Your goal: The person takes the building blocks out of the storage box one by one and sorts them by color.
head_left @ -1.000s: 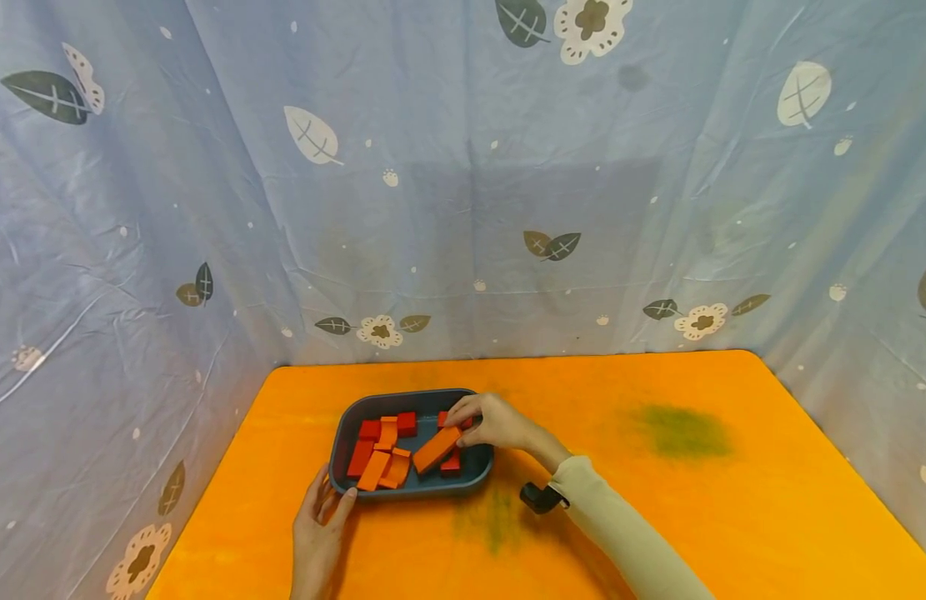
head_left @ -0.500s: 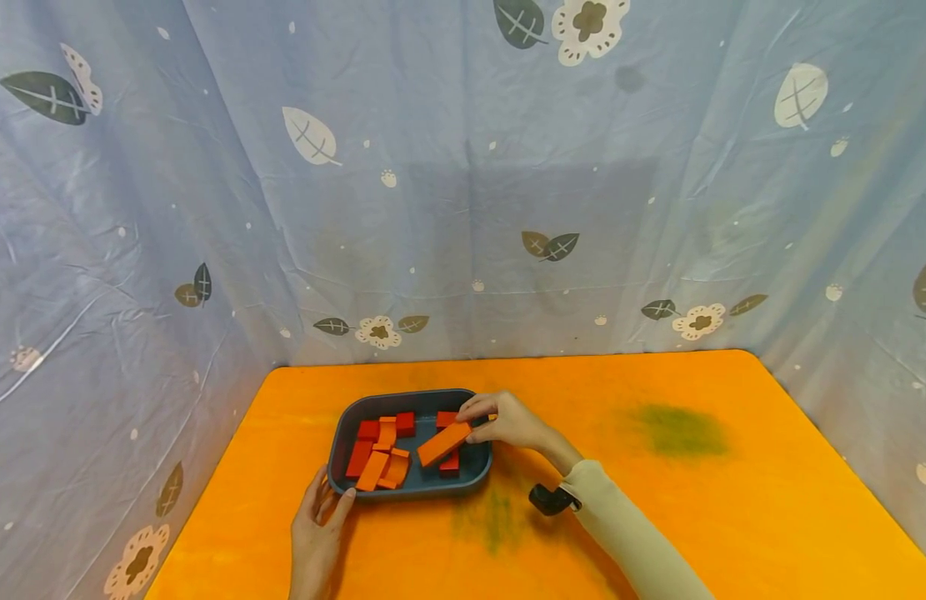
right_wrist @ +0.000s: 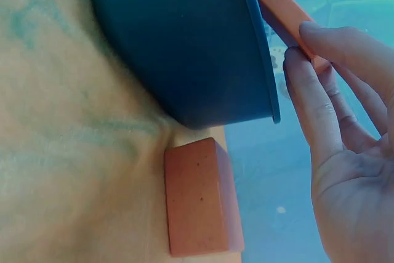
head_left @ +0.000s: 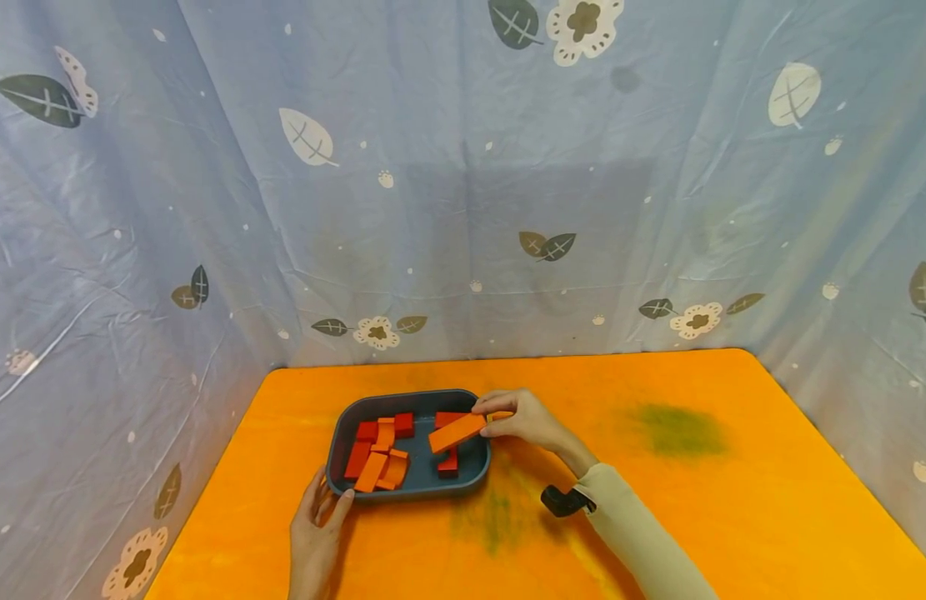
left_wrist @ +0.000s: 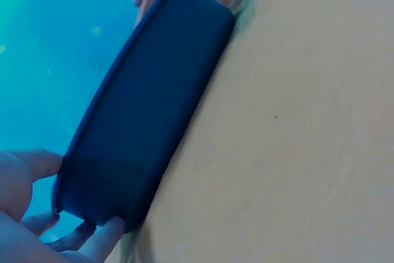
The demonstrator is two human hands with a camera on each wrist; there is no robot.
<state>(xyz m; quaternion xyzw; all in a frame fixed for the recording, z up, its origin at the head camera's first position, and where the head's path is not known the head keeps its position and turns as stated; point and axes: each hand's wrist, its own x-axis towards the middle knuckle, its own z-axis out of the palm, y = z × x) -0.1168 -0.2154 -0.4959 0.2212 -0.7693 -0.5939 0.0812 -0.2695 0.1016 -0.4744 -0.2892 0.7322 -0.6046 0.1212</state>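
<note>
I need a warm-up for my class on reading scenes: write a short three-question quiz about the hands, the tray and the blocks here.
1. True or false: the right hand pinches the long orange block by one end, holding it above the dark blue tray.
2. Multiple choice: what does the left hand touch? A. a red block; B. the tray's near left corner; C. the green stain.
3. Fill in: in the right wrist view, an orange block lies on the orange table, just ___ the tray.

Key
1. True.
2. B.
3. Outside.
</note>
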